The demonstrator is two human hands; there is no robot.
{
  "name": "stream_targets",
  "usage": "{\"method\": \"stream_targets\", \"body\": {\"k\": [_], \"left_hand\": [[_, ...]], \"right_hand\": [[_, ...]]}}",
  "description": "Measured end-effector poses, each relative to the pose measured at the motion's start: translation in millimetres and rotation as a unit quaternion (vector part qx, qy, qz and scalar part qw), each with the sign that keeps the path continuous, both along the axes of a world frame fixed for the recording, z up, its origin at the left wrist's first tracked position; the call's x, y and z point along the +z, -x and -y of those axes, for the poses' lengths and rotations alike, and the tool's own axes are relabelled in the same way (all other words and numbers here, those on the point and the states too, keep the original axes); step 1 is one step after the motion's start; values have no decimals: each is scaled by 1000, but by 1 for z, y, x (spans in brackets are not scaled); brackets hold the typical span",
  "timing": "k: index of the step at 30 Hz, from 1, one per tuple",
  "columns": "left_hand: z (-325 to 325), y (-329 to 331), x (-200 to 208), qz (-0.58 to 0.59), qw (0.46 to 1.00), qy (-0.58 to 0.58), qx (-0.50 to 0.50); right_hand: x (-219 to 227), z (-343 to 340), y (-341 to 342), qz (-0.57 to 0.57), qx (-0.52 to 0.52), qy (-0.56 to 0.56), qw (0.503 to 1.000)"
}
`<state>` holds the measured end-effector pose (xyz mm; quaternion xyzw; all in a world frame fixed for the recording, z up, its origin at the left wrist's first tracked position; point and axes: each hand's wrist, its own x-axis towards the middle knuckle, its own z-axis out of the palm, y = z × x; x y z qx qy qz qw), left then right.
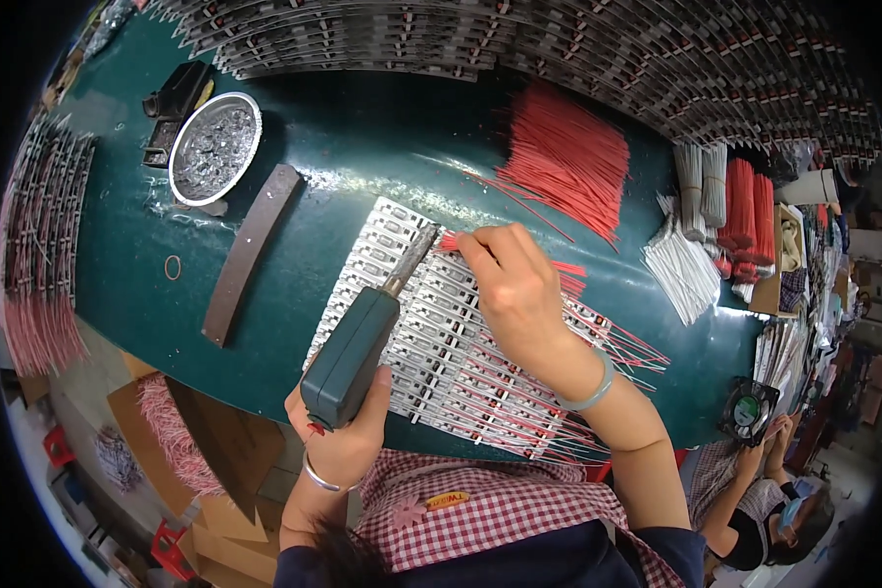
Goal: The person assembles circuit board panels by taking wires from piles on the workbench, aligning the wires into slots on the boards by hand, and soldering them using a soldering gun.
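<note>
My left hand is wrapped round a dark green soldering gun, whose metal tip points away from me. That tip is over the far part of a panel of small white circuit boards. My right hand pinches a small bunch of red wires; their near ends reach the panel beside the iron's tip. Whether tip and wires touch cannot be made out. Red and white wires stick out from the panel's right side, partly behind my right forearm.
A white bowl of metal scraps and a curved brown bar lie left. Loose red wires are piled beyond my right hand, white wires farther right. Stacked wired boards line the back. A person sits at right.
</note>
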<state>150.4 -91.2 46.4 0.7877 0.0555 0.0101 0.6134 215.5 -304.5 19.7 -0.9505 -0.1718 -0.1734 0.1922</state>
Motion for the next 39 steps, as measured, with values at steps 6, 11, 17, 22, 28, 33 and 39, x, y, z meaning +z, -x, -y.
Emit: {"method": "stream_targets", "body": {"k": [6, 11, 17, 22, 28, 33, 39], "left_hand": [[3, -2, -3, 2, 1000, 7, -12], [1, -1, -5, -20, 999, 4, -26], [1, -3, 0, -15, 999, -12, -43], [2, -4, 4, -7, 1000, -11, -28], [-4, 9, -4, -39, 999, 8, 3], [-8, 15, -12, -31, 999, 9, 28], [-8, 17, -9, -45, 997, 40, 42]], "right_hand": [[-1, 2, -2, 3, 21, 19, 1000], [0, -2, -1, -4, 2, 2, 1000], [1, 0, -1, -4, -2, 7, 1000], [-1, 1, -1, 2, 15, 21, 1000], [-1, 0, -1, 5, 13, 28, 1000], [-2, 0, -1, 11, 14, 29, 999], [-2, 0, -1, 14, 18, 27, 999]]}}
